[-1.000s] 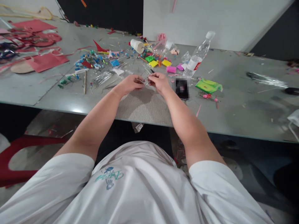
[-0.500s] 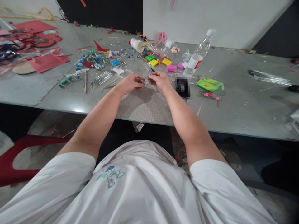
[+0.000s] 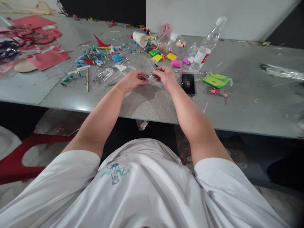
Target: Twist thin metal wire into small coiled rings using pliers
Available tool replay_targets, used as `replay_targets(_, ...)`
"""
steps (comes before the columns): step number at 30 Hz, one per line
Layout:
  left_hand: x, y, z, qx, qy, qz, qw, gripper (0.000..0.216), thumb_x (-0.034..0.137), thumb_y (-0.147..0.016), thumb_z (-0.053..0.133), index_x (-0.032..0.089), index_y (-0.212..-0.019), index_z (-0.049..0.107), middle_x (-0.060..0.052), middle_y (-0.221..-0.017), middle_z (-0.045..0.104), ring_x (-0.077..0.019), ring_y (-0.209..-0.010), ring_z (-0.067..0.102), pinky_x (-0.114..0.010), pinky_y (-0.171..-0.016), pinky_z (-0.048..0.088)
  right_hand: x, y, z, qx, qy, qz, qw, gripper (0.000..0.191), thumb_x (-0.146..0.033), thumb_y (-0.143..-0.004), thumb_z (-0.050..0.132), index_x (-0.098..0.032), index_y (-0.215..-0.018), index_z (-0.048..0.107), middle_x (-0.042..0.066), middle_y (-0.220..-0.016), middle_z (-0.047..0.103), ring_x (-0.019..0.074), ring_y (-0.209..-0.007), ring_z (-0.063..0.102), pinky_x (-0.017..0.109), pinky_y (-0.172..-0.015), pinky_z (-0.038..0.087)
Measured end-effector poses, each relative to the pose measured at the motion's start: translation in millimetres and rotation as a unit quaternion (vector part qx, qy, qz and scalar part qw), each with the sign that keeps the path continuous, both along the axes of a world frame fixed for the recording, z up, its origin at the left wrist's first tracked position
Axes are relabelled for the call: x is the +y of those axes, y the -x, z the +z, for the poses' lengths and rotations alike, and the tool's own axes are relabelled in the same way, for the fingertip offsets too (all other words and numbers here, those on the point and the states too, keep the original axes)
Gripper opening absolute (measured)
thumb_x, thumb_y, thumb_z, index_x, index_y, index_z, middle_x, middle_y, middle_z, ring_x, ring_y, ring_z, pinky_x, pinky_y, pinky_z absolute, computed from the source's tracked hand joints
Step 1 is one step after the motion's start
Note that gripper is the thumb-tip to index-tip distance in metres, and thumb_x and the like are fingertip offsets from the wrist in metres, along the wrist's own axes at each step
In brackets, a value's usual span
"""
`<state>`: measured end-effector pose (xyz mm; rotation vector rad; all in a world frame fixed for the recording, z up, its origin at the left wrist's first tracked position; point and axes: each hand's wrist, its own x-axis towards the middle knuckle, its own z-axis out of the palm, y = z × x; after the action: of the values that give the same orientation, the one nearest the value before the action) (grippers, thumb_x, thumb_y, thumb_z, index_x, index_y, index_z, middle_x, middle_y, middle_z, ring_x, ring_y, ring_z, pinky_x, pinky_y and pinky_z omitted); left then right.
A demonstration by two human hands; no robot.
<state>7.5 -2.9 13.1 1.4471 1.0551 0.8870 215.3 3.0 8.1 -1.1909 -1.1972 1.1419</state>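
My left hand (image 3: 133, 79) and my right hand (image 3: 165, 76) meet above a grey mat (image 3: 147, 103) at the table's near edge. Both hands are closed in a pinch on a thin clear strip (image 3: 150, 77) that runs between the fingertips; it is too small to name for certain. Just beyond the hands lies a scatter of clear sticks (image 3: 104, 75) and small coloured pieces (image 3: 95, 58).
Coloured blocks (image 3: 163, 57), a tipped white paper cup (image 3: 140, 39), a lying plastic bottle (image 3: 205, 47), a green packet (image 3: 217, 80) and a dark blurred object (image 3: 188, 83) lie behind and right of the hands. Red paper cut-outs (image 3: 45, 60) cover the far left. A red stool (image 3: 14, 164) stands below.
The view has tilted slightly, so the table and hands sit a little higher and further right in the picture. The hands stay pinched together on the strip.
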Motion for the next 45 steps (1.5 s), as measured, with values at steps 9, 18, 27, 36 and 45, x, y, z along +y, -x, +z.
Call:
replay_targets(9, -2.6, -1.9, 3.4, 0.000, 0.041, 0.028, 0.999, 0.032, -0.013, -0.090, 0.078, 0.017, -0.097, 0.069, 0.002, -0.081, 0.070, -0.0114, -0.076, 0.074, -0.028, -0.091, 0.066, 2.8, 1.0, -5.1, -0.033, -0.001, 0.018, 0.999, 0.025, -0.033, -0.105, 0.087, -0.023, -0.091, 0.070, -0.003, -0.084, 0.078, 0.0107, -0.077, 0.075, 0.020, -0.068, 0.058)
replay_targets(18, -3.4, -2.9, 4.2, 0.006, 0.044, 0.023, 0.999, 0.034, -0.012, -0.086, 0.079, 0.018, -0.093, 0.066, 0.001, -0.077, 0.070, -0.0117, -0.072, 0.072, -0.027, -0.087, 0.064, -1.5, 3.4, -5.4, -0.048, 0.010, 0.029, 0.998, 0.022, -0.020, -0.107, 0.078, -0.022, -0.087, 0.070, -0.001, -0.084, 0.077, 0.0109, -0.077, 0.070, 0.019, -0.067, 0.058)
replay_targets(27, -2.9, -2.4, 2.9, 0.014, 0.029, 0.018, 0.999, 0.034, -0.011, -0.084, 0.081, 0.018, -0.092, 0.066, 0.002, -0.075, 0.069, -0.0123, -0.073, 0.071, -0.025, -0.083, 0.063, -3.0, 4.4, -5.1, -0.088, -0.025, 0.029, 0.995, 0.028, -0.017, -0.105, 0.082, -0.023, -0.082, 0.067, -0.004, -0.074, 0.067, 0.0111, -0.072, 0.066, 0.019, -0.063, 0.056)
replay_targets(36, -6.0, -5.7, 4.3, -0.009, 0.023, 0.022, 0.999, 0.035, -0.008, -0.090, 0.085, 0.017, -0.089, 0.061, -0.001, -0.083, 0.075, -0.0154, -0.082, 0.080, -0.030, -0.092, 0.067, 2.1, 5.3, -13.1, -0.103, -0.041, 0.045, 0.993, 0.029, -0.023, -0.106, 0.083, -0.023, -0.082, 0.066, -0.005, -0.073, 0.065, 0.0100, -0.070, 0.064, 0.019, -0.065, 0.057)
replay_targets(45, -3.0, -4.4, 2.8, 0.003, 0.017, 0.036, 0.999, 0.030, 0.000, -0.097, 0.088, 0.018, -0.096, 0.064, -0.002, -0.085, 0.079, -0.0149, -0.078, 0.081, -0.028, -0.088, 0.065, 7.0, 3.9, -16.2, -0.088, -0.035, 0.045, 0.995, 0.029, -0.026, -0.105, 0.085, -0.023, -0.084, 0.065, -0.004, -0.076, 0.065, 0.0112, -0.072, 0.066, 0.023, -0.070, 0.061)
